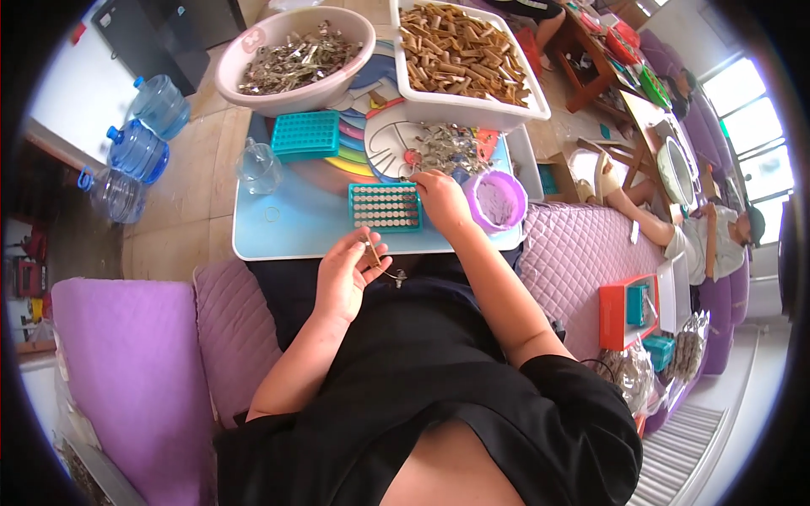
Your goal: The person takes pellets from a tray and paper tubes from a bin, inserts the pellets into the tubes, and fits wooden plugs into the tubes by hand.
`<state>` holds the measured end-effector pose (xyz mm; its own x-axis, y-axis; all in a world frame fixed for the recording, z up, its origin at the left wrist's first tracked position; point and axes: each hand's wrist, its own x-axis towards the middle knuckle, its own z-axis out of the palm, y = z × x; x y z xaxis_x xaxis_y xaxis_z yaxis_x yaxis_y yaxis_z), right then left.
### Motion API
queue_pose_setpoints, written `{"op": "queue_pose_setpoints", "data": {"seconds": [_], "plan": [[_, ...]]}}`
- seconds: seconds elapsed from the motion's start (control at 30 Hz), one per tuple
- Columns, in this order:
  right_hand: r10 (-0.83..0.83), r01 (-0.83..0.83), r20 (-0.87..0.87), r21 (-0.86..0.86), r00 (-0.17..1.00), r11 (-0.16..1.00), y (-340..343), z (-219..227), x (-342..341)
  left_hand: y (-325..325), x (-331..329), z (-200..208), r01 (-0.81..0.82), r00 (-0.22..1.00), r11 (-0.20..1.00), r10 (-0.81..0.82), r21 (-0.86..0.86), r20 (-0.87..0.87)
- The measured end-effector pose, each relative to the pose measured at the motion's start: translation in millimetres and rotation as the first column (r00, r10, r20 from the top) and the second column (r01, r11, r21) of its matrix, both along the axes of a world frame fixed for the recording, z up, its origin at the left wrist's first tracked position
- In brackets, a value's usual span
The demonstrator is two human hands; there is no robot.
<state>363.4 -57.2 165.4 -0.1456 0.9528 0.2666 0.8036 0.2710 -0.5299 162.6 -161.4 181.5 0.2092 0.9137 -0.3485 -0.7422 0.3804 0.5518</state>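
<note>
Above my lap, my left hand [344, 268] pinches a small brown stick-like piece [373, 254]. A thin strand with a small silvery bit [399, 277] hangs just below it; I cannot tell whether they are joined. My right hand [442, 202] is at the right end of a teal rack [386, 207] filled with rows of pale round ends. Its fingers are drawn together near the rack's far right corner, and what they hold, if anything, is hidden. Beside that hand stands a lilac tub [521, 202] with greyish contents. Past its fingertips lies a loose pile of silvery pieces [451, 150].
On the patterned table [295, 223] are a second teal rack [304, 137], a clear jug [259, 167], a pink basin [364, 63] of silvery pieces and a white bin [472, 108] of brown pieces. Water bottles [135, 153] stand left. Another person [709, 240] sits at right.
</note>
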Motion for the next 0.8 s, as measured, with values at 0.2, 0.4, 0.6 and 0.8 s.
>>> {"op": "queue_pose_setpoints", "data": {"seconds": [0.2,0.4,0.6,0.8], "plan": [[0.098,-0.081,0.108,-0.151,0.989,0.985,20.7,-17.6,3.4,13.9,3.4,6.6,0.065,0.996,0.998,-0.063,0.018,-0.069],[0.163,-0.150,0.106,-0.124,0.981,0.981,26.6,-22.3,4.0,27.3,9.2,7.6,0.074,0.993,0.997,-0.075,-0.013,-0.089],[0.169,-0.145,0.165,-0.149,0.972,0.978,23.6,-9.1,-0.3,29.2,15.5,8.0,0.101,0.986,0.995,-0.098,0.014,-0.135],[0.067,-0.149,-0.406,-0.174,0.912,0.973,-28.7,63.8,-21.1,24.1,14.8,11.2,0.078,0.978,0.995,-0.066,0.055,-0.196]]}}
